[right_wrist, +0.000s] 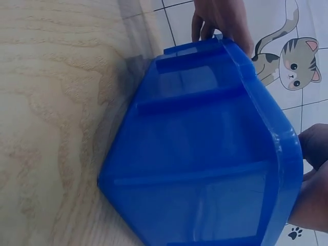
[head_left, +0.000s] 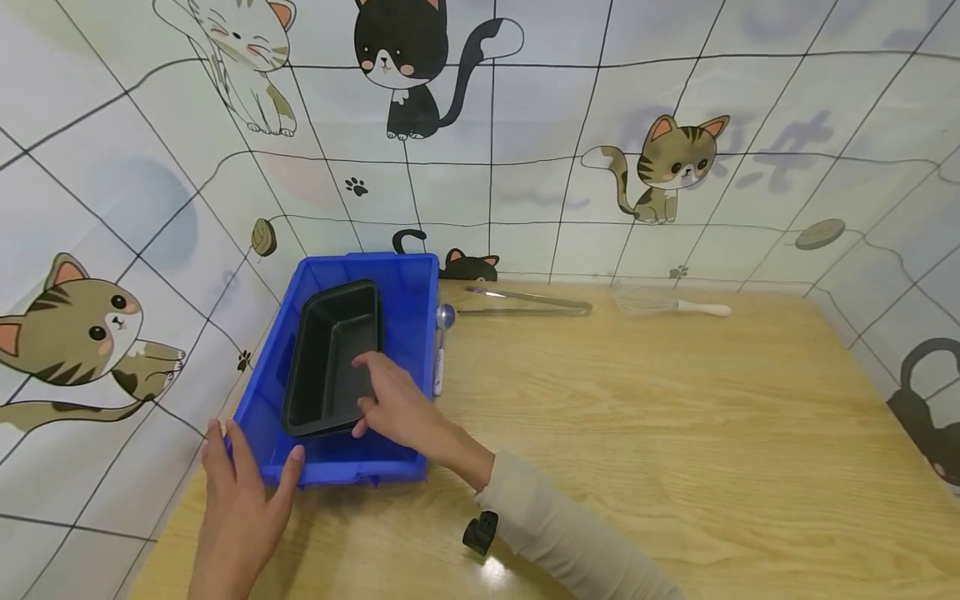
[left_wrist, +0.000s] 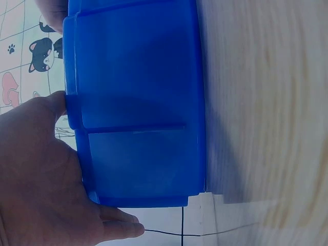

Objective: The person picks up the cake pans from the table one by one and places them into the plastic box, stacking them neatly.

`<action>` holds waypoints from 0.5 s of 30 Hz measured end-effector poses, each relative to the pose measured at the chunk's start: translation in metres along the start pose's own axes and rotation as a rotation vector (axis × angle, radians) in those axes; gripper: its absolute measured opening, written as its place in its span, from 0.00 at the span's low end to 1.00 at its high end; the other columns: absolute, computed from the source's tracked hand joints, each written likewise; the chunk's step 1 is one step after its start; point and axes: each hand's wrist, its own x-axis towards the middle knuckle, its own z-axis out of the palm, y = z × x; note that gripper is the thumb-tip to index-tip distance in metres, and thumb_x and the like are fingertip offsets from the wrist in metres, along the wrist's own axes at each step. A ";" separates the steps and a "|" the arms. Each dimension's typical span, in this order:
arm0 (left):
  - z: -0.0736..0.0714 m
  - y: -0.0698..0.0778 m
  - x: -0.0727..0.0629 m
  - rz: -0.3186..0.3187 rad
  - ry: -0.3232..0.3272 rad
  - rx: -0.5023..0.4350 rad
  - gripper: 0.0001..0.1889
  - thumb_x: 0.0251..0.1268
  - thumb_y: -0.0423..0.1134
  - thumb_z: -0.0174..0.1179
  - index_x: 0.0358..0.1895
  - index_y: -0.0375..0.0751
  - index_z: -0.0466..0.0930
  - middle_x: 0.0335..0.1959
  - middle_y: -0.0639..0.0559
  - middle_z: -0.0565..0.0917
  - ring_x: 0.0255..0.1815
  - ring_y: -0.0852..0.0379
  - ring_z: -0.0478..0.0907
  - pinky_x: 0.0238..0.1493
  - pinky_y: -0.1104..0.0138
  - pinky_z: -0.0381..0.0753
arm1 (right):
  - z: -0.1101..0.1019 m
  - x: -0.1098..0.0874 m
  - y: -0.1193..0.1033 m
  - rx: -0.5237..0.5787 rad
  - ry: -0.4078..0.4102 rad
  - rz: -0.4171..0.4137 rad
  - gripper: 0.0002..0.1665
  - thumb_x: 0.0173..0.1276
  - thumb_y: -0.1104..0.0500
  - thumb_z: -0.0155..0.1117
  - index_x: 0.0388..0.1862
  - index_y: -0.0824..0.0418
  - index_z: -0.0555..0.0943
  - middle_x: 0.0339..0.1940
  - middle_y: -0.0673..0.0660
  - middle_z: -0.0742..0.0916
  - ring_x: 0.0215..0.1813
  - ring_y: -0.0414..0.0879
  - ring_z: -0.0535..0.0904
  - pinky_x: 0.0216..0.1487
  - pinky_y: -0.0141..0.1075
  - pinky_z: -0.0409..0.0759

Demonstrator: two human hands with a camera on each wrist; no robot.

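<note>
My left hand holds the near left corner of a blue plastic bin, its thumb on the near rim and its fingers along the left side. In the left wrist view the same hand straddles the bin's corner. A dark rectangular loaf pan lies inside the bin, with another dark edge showing along its right side. Over the pan's right wall hovers my right hand, fingers loosely spread and pointing into the pan. Only part of the right hand shows behind the bin's rim in the right wrist view.
Along the bin's right side lies a small spoon with a white handle. Metal tongs and a whisk with a white handle lie at the table's back edge. Cat-patterned walls border the wooden table.
</note>
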 end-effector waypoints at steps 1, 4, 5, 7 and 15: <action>0.000 0.001 0.000 -0.001 0.002 -0.001 0.58 0.87 0.65 0.48 0.85 0.27 0.18 0.88 0.30 0.16 0.88 0.18 0.25 0.75 0.21 0.51 | -0.001 0.000 -0.001 -0.019 -0.005 0.004 0.32 0.81 0.72 0.59 0.81 0.65 0.67 0.82 0.62 0.75 0.30 0.32 0.89 0.54 0.28 0.78; -0.001 0.003 -0.001 -0.001 0.001 -0.008 0.58 0.87 0.65 0.49 0.86 0.28 0.18 0.88 0.30 0.16 0.88 0.18 0.25 0.75 0.21 0.50 | -0.001 -0.001 -0.003 -0.039 -0.023 0.030 0.33 0.80 0.74 0.58 0.81 0.65 0.67 0.82 0.63 0.73 0.28 0.32 0.87 0.39 0.26 0.77; -0.001 0.003 -0.002 -0.001 0.003 -0.011 0.58 0.87 0.64 0.49 0.86 0.28 0.18 0.88 0.30 0.17 0.88 0.18 0.25 0.75 0.21 0.50 | 0.000 -0.001 -0.003 -0.041 -0.028 0.041 0.34 0.80 0.75 0.58 0.82 0.65 0.67 0.82 0.64 0.72 0.27 0.32 0.86 0.34 0.26 0.75; -0.001 0.003 -0.002 0.000 0.006 -0.015 0.58 0.87 0.64 0.49 0.86 0.28 0.18 0.88 0.30 0.17 0.88 0.19 0.25 0.76 0.21 0.50 | 0.001 0.000 -0.003 -0.059 -0.036 0.064 0.33 0.80 0.75 0.58 0.81 0.66 0.67 0.82 0.67 0.71 0.26 0.32 0.85 0.27 0.29 0.73; -0.004 -0.002 -0.004 0.020 0.005 0.030 0.56 0.87 0.66 0.44 0.85 0.24 0.22 0.87 0.26 0.17 0.86 0.16 0.20 0.80 0.22 0.41 | 0.004 -0.002 -0.007 -0.299 -0.073 0.089 0.29 0.79 0.73 0.60 0.76 0.65 0.69 0.89 0.77 0.59 0.42 0.50 0.93 0.66 0.53 0.86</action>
